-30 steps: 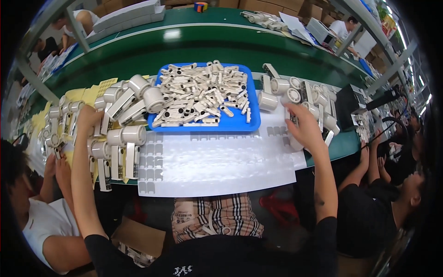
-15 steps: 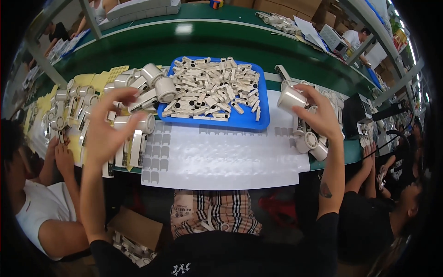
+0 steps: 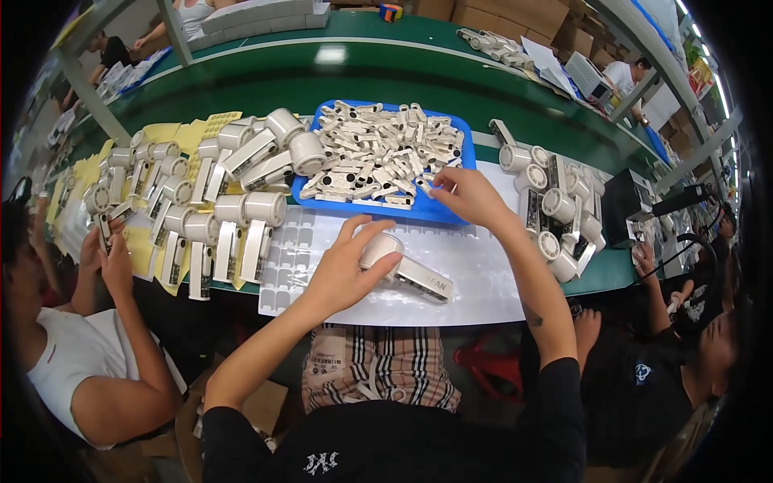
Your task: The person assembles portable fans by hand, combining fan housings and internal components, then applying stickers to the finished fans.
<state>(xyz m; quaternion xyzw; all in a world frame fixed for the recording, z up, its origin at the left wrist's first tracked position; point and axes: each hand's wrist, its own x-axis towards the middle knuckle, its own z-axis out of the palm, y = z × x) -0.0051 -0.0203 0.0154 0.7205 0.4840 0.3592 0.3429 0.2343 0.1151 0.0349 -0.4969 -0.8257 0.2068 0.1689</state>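
Observation:
Over the white sheet (image 3: 338, 310) in front of me, my left hand (image 3: 346, 270) holds a white plastic device (image 3: 423, 278) by its round, cup-shaped head. Its flat handle points right and toward me, with a dark slot along one side. My right hand (image 3: 471, 197) is at the near right edge of a blue tray (image 3: 463, 157), thumb and fingers pinched at a small white plastic piece (image 3: 425, 187). Many similar small pieces (image 3: 378, 149), some with black dots, are heaped in the tray.
Rows of similar white devices (image 3: 250, 209) lie on yellow sheets at the left. Another cluster (image 3: 555, 201) sits at the right, beside a black machine (image 3: 624, 209). Co-workers (image 3: 105, 354) work close on both sides. A red stool (image 3: 491, 366) stands under the table.
My right hand has left the right cluster, where it held a device, and moved to the tray. My left hand, open before, came to the middle and now grips a device.

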